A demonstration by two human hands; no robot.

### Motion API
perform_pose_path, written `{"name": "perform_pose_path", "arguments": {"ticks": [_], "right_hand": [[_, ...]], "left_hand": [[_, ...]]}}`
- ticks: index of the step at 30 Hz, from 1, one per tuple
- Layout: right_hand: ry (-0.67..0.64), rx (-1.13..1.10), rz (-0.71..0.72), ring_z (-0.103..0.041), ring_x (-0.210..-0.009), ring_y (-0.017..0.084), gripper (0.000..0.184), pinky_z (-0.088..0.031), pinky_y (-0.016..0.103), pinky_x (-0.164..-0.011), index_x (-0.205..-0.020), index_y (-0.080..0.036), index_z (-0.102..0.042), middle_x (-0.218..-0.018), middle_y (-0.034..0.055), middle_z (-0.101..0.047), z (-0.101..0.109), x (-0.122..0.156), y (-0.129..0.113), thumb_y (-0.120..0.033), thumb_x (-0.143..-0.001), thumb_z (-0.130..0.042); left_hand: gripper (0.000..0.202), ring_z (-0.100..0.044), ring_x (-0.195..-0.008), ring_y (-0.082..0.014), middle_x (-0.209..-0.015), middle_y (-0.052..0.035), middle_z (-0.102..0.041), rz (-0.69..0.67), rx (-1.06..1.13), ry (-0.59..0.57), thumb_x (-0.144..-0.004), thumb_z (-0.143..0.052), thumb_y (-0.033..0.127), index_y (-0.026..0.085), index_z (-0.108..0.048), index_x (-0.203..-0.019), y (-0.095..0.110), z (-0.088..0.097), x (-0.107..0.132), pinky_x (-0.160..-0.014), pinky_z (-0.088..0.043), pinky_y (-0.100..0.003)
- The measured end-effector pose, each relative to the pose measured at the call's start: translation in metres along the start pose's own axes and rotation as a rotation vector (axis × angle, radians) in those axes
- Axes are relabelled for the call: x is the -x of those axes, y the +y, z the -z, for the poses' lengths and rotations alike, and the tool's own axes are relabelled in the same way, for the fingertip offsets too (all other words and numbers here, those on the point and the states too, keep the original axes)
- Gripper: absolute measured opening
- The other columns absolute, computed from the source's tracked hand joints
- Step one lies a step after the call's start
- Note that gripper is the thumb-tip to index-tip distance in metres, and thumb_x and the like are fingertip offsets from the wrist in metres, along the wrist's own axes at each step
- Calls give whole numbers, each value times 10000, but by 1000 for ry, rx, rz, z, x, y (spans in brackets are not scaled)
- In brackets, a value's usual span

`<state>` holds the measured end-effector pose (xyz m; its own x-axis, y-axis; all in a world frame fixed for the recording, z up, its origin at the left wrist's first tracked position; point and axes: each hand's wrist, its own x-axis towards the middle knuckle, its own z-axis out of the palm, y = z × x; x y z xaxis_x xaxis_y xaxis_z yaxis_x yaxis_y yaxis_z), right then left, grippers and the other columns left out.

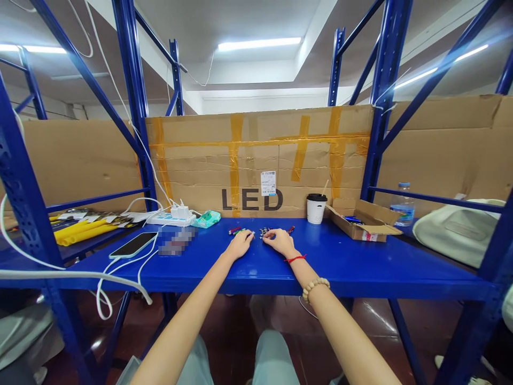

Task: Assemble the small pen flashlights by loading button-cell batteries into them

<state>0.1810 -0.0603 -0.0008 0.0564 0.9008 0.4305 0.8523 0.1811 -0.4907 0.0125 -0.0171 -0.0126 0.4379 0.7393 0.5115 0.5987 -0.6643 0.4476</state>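
Note:
My left hand (239, 245) rests on the blue shelf top (248, 267), fingers curled together around something too small to name. Beside its fingertips lie small red and green pieces (236, 231). My right hand (279, 241) is just to the right, thumb and fingertips pinched at the edge of a little heap of small shiny metal parts (263, 231). Whatever sits between those fingertips cannot be made out. Behind the right hand, a small dark red piece (291, 229) shows. A narrow gap separates the two hands.
At right stand a lidded paper cup (316, 209) and an open cardboard box (366, 231) with small blue items. On the left lie a phone (133, 245), white cables, a power strip (170, 217) and a green tissue pack (207, 219). A cardboard panel (192, 176) closes the back.

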Motion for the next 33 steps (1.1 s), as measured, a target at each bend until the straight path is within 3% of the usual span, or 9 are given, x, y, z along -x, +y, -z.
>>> {"name": "perform_pose_path", "arguments": {"ticks": [14, 33], "right_hand": [[-15, -3, 3, -617, -857, 165, 190, -411, 231, -635, -805, -257, -690, -827, -23, -695, 1, -1, 1, -413, -754, -593], [-37, 6, 7, -608, -830, 157, 182, -409, 238, -647, -826, -258, -690, -848, -16, -684, 0, -1, 2, -387, -766, -578]], "left_hand": [[240, -571, -904, -203, -928, -78, -645, -33, -31, -12, -869, -396, 267, 160, -610, -851, -1, -2, 2, -848, -420, -323], [262, -577, -896, -204, -933, -75, -653, -49, -47, -21, -863, -395, 286, 158, -624, -853, -2, -1, 1, -835, -431, -314]]}}
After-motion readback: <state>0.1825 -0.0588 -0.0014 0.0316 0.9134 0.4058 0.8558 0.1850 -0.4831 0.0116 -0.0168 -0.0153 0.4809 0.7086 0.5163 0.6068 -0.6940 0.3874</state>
